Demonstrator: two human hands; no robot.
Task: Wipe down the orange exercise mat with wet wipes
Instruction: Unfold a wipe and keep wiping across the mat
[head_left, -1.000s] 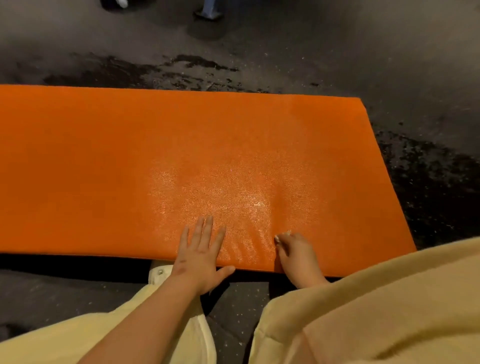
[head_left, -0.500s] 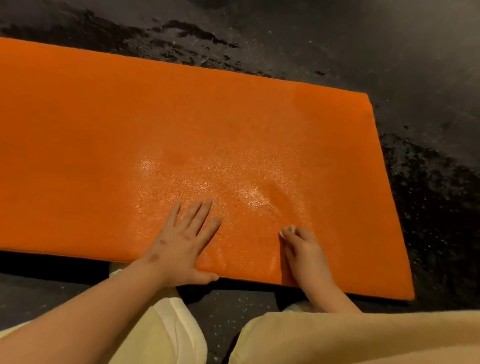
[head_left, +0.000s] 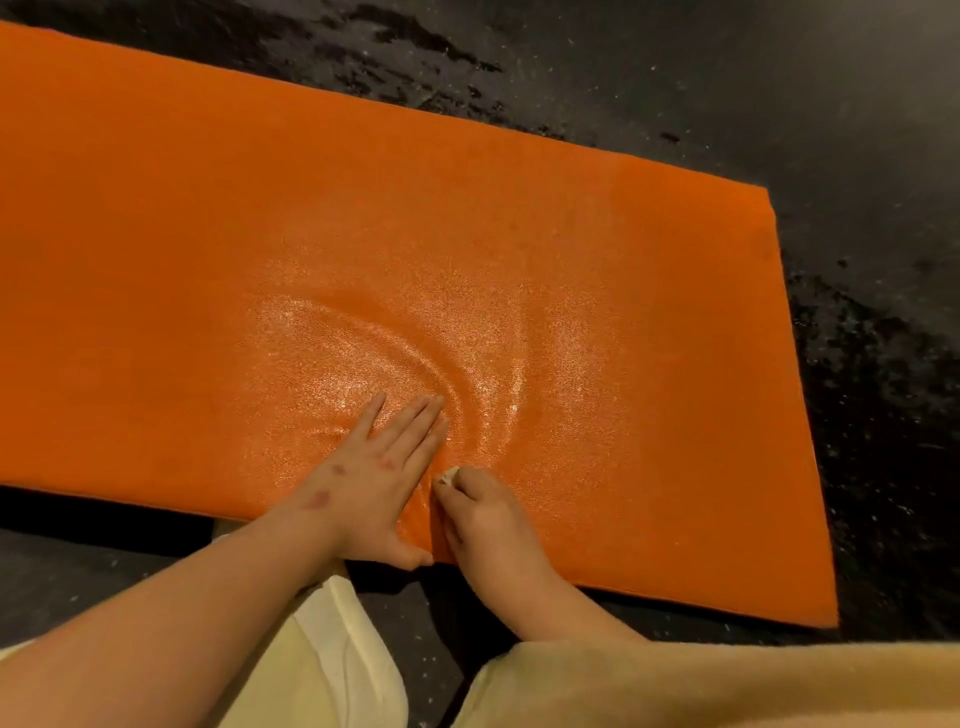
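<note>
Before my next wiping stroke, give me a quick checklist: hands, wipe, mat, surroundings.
1. Left hand bracing: flat on the mat, fingers straight. Ok.
2. Right hand grip: curled round the wipe, only a pale corner showing. Ok.
3. Wipe wet enough: too little of it visible. Cannot tell.
4. Mat lying smooth: ripples fan out ahead of the left hand's fingers. Not ok.
5. Coverage: wet sheen only around the hands; the far and left parts look matte. Not ok.
6. Floor beside the mat: dark blotches along the far and right edges, wet or dirty. Cannot tell.
</note>
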